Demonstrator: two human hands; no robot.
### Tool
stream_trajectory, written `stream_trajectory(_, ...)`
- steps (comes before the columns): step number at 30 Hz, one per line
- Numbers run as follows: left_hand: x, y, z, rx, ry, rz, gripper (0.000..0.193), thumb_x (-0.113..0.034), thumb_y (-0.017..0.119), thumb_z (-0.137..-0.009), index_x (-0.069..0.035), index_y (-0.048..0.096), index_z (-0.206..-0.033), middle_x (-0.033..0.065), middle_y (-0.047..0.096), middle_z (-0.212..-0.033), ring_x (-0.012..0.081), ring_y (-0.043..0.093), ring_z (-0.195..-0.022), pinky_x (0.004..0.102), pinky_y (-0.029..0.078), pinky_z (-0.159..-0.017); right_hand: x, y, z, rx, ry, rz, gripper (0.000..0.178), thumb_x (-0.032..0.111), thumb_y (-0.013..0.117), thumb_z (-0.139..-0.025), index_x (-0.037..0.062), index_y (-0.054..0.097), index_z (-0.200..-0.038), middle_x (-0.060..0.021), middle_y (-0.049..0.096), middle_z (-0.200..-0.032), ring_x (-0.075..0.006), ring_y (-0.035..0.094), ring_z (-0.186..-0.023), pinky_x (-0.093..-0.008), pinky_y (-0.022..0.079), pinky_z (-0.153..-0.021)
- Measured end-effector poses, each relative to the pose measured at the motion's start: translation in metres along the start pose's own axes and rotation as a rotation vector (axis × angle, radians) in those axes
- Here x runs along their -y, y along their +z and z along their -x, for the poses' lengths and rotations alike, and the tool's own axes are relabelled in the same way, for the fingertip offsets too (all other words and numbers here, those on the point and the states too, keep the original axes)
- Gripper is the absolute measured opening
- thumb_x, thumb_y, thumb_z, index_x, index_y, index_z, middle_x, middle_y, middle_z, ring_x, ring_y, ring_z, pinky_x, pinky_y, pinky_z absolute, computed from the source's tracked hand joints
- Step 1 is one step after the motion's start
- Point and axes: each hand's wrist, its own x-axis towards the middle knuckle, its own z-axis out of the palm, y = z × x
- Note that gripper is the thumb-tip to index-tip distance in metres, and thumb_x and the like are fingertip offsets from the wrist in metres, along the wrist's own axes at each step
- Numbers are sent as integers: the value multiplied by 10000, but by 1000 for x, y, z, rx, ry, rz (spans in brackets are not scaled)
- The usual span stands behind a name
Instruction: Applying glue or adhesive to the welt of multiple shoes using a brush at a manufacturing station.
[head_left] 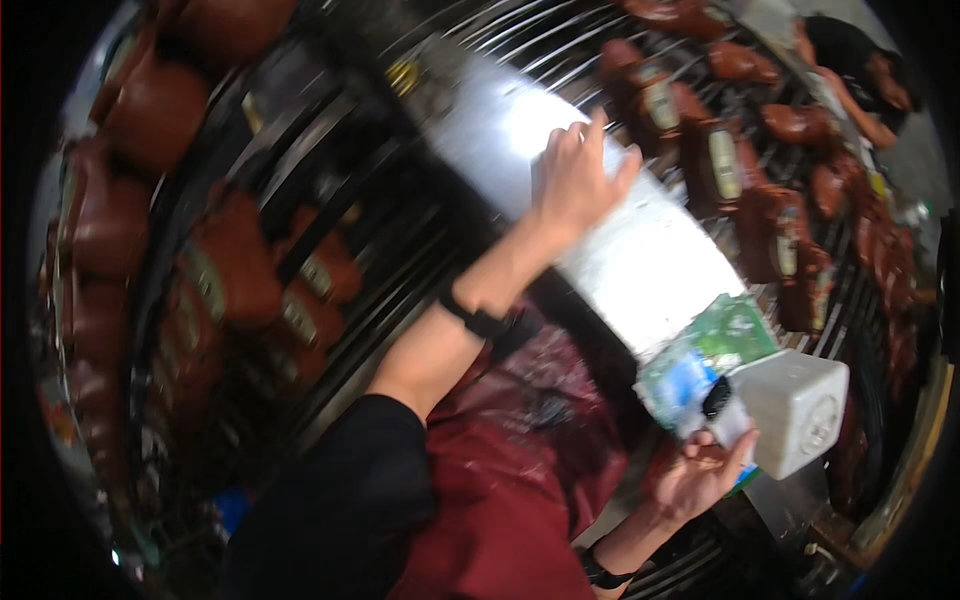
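Note:
My left hand [585, 178] is over a long white work surface [655, 265], its fingers apart and nothing in them. Blur hides whether the fingertips touch the surface. My right hand [703, 472] is turned partly palm up at the near right end, fingers curled around a small whitish piece [732, 420]. A black, bristly-looking lump [717, 397] shows just above that piece; whether the two are joined I cannot tell. Beside this hand stands a white plastic tub [795, 410], seen tilted. Under and behind it lies a green and blue plastic sheet or bag [720, 340].
Metal-rod racks carry several reddish-brown moulded pieces [775, 230] with pale strips, right of the surface. More such pieces [235, 255] fill the left side. Another person [860, 80] is at the far right. A dark red apron [500, 480] covers my front.

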Motion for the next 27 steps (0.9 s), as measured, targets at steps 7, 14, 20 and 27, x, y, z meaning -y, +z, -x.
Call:
stream_trajectory(7, 148, -202, 213, -181, -161, -1105, 486, -292, 717, -848, 67, 675, -1174, 319, 581, -1398, 505, 519, -1324, 586, 408, -1094, -10, -23, 30, 79, -67, 117, 304, 246, 619, -1073, 60, 559, -1305, -138, 685, -1013, -202, 651, -666, -274, 501, -481)
stream_trajectory(14, 238, -264, 156, 150, -964, -478, 864, -572, 614, -1003, 110, 438, -1504, 339, 575, -1421, 391, 582, -1332, 460, 461, -1088, -13, -27, 26, 132, -186, 139, 246, 191, 663, -1046, 12, 604, -1203, -188, 726, -950, -254, 677, -635, -347, 533, -515)
stream_trajectory(20, 256, -264, 197, 139, -871, 273, 723, -499, 668, -986, 74, 570, -1416, 201, 663, -1317, 322, 652, -1190, 440, 521, -996, -4, -55, 10, -74, -514, 265, 227, 138, 685, -1033, -53, 654, -1153, -171, 719, -893, -216, 699, -634, -301, 581, -519)
stream_trajectory(27, 149, -173, 247, 188, -810, 1226, 614, -208, 719, -984, 18, 486, -1505, 159, 608, -1417, 299, 622, -1244, 417, 488, -1093, -14, -62, -16, -62, -768, 913, 127, 31, 766, -947, -73, 723, -1007, -112, 709, -868, -179, 672, -801, -312, 531, -715)
